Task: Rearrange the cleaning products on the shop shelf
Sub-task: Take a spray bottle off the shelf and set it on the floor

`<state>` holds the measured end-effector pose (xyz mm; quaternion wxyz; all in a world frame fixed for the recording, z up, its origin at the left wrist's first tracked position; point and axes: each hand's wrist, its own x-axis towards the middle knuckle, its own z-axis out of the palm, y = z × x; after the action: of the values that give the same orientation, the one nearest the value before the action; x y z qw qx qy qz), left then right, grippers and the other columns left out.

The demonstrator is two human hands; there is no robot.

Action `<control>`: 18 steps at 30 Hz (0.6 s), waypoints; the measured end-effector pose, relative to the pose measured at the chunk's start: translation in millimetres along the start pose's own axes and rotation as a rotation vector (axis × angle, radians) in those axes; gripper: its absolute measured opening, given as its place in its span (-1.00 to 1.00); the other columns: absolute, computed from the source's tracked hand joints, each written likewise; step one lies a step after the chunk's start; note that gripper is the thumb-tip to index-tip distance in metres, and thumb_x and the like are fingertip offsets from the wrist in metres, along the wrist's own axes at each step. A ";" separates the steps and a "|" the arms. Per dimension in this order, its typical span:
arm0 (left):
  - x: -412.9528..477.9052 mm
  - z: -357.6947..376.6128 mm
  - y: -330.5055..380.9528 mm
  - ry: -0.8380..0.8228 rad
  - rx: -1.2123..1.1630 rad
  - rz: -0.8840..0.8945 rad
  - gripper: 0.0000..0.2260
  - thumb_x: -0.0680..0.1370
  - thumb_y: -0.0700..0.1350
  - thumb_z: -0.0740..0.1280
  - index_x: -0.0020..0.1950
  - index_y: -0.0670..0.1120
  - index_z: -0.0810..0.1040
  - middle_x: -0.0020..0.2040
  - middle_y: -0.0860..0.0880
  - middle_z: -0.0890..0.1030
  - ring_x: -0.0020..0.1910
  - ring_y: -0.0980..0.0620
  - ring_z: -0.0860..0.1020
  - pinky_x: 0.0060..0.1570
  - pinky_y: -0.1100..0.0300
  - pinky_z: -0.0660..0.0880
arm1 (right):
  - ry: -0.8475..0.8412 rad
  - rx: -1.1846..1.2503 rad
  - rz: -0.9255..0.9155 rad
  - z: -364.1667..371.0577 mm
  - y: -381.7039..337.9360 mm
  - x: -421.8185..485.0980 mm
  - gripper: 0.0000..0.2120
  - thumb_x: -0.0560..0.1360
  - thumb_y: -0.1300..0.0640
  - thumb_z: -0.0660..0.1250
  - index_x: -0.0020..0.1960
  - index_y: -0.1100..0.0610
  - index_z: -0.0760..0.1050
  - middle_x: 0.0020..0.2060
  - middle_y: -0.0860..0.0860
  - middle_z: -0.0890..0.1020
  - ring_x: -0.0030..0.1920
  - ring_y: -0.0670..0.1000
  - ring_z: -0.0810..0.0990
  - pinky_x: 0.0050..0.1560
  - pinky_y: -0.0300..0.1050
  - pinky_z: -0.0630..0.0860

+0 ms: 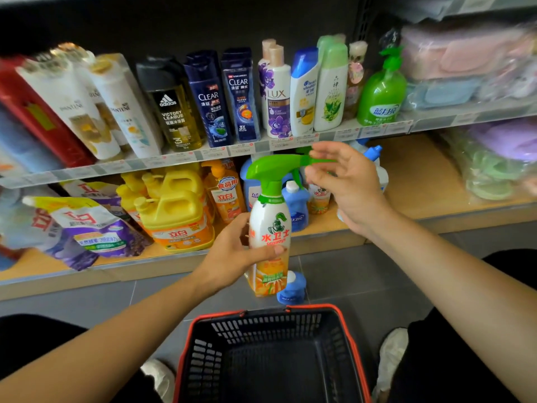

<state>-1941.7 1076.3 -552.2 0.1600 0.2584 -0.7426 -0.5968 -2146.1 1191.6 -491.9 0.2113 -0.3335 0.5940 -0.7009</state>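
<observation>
My left hand [232, 253] grips a white and orange spray bottle [271, 228] with a green trigger head, held upright in front of the lower shelf [319, 237]. My right hand [347, 181] is at the green nozzle, fingers loosely spread around its tip; whether they pinch it is unclear. A small blue bottle [292, 289] stands on the floor just below the spray bottle. Behind it on the lower shelf stand blue bottles [296, 205], yellow detergent jugs [171, 210] and orange dish soap [225, 193].
A black basket with a red rim [345, 330] sits on the grey floor between my knees. The upper shelf carries shampoo bottles [209, 97] and a green pump bottle [382, 91]. Purple refill bags [87, 228] lie at lower left; wrapped packs [494, 158] fill the right.
</observation>
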 end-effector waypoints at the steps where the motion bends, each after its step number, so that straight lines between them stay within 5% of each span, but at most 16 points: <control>1: -1.1 1.9 -0.3 0.052 -0.022 -0.014 -0.39 0.30 -0.04 0.63 0.29 -0.07 0.51 0.11 -0.05 0.70 0.11 -0.02 0.67 0.02 0.08 0.66 | 0.098 -0.094 -0.033 1.3 2.6 -2.8 -0.77 0.44 0.32 0.50 0.01 0.06 0.58 -0.15 -0.07 0.65 -0.15 -0.11 0.59 -0.06 -0.14 0.59; 3: -0.9 5.2 0.4 0.142 0.013 -0.037 -0.41 0.31 -0.02 0.64 0.27 -0.05 0.51 0.09 -0.02 0.70 0.09 -0.01 0.67 0.02 0.00 0.67 | 0.113 -0.153 -0.018 7.8 9.7 -12.3 -0.84 0.42 0.26 0.54 -0.09 0.08 0.60 -0.27 -0.10 0.66 -0.23 -0.15 0.61 -0.16 -0.22 0.59; 8: -5.7 16.0 7.5 0.250 0.301 0.006 -0.30 0.24 0.29 0.57 0.26 0.03 0.48 0.03 0.09 0.67 -0.02 0.08 0.65 -0.03 -0.08 0.63 | -0.144 -0.055 0.128 38.0 29.1 -39.1 -0.81 0.49 0.26 0.46 0.08 0.10 0.66 -0.06 -0.03 0.74 -0.03 -0.13 0.69 0.00 -0.24 0.57; 13: -12.7 31.1 10.4 0.293 0.571 0.037 -0.36 0.25 0.32 0.57 0.15 0.06 0.40 -0.14 0.12 0.60 -0.15 0.01 0.62 -0.20 -0.05 0.58 | -0.010 0.061 0.181 51.4 38.7 -40.9 -0.89 0.52 0.20 0.45 0.04 0.18 0.66 -0.04 0.03 0.74 0.00 -0.07 0.68 0.09 -0.12 0.58; 18: -6.7 28.6 10.2 0.167 0.358 -0.018 -0.37 0.22 0.24 0.62 0.15 0.01 0.49 -0.04 0.07 0.67 -0.07 0.06 0.65 -0.07 -0.06 0.62 | -0.054 0.272 0.336 53.1 39.8 -35.4 -0.85 0.53 0.17 0.43 0.07 0.17 0.66 0.01 0.09 0.73 0.00 -0.02 0.69 -0.02 -0.15 0.60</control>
<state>-1953.8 1104.7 -548.6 0.1673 0.3378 -0.8187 -0.4332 -2087.6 1171.3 -534.4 0.3841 -0.2167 0.5355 -0.7202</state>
